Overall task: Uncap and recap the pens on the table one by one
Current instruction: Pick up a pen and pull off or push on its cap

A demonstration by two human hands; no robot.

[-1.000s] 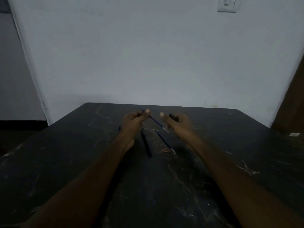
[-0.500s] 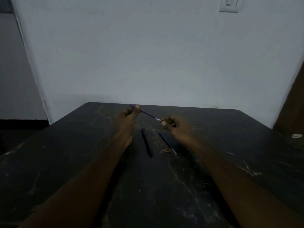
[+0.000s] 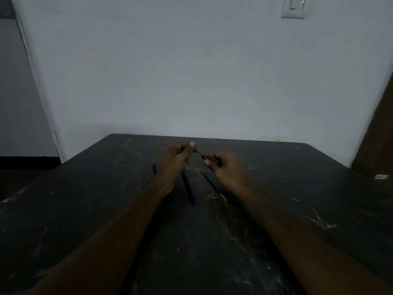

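Observation:
My left hand (image 3: 175, 157) pinches a thin blue pen (image 3: 198, 152) by its far end, above the dark table (image 3: 85, 199). My right hand (image 3: 222, 165) grips the cap at the pen's near end, and only a short stretch of barrel shows between the two hands. The cap itself is mostly hidden in my fingers. A dark pen (image 3: 188, 188) and a slim blue pen (image 3: 213, 186) lie on the table just below my hands. Another blue pen (image 3: 154, 168) peeks out left of my left wrist.
The table's far edge meets a pale wall (image 3: 191, 81) close behind my hands. A light switch (image 3: 294, 6) is on the wall at top right. A small white object (image 3: 379, 176) lies near the table's right edge.
My hands have come together: the cap in my right hand has slid over the pen's tip, and the exposed barrel is much shorter. My left hand moved right.

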